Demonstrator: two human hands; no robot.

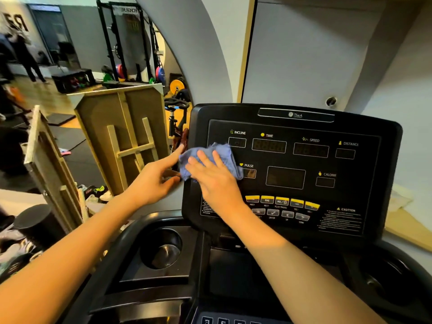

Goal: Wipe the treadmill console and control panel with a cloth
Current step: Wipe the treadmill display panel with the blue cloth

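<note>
Fingers (pixel 205 157) of the right hand (pixel 210 176) are spreading flat, pressing the cloth (pixel 224 153) on the console's (pixel 385 160) left side (left hand (pixel 154 178) is steadying the edge); it's wanting even, overlapping strokes rightward.

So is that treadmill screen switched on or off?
Off, it seems: the screen and the number windows on the console are dark, no digits lit. The right hand presses a blue cloth on it.
</note>
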